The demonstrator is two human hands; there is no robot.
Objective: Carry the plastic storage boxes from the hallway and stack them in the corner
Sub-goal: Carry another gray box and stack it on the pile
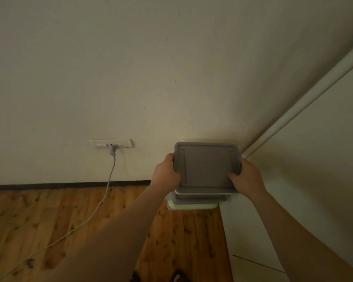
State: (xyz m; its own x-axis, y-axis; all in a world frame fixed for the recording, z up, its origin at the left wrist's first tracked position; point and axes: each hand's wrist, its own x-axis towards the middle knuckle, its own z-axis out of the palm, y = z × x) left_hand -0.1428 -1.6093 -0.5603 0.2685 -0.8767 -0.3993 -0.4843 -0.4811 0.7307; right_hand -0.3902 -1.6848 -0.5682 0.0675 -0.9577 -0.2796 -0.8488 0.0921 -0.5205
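A plastic storage box with a grey lid [206, 165] is in the corner, seen from above. My left hand [166, 173] grips its left edge and my right hand [247, 177] grips its right edge, thumbs on the lid. It sits over a stack of other boxes [194, 204], whose grey lid rims and pale yellowish sides show just under it. Whether the top box rests on the stack or hovers slightly above it, I cannot tell.
The stack stands where a cream wall [151, 78] meets a white panel [314, 159] on the right. A wall socket [111, 143] holds a grey plug, and its white cable [102, 198] trails down across the wooden floor [49, 220] to the lower left.
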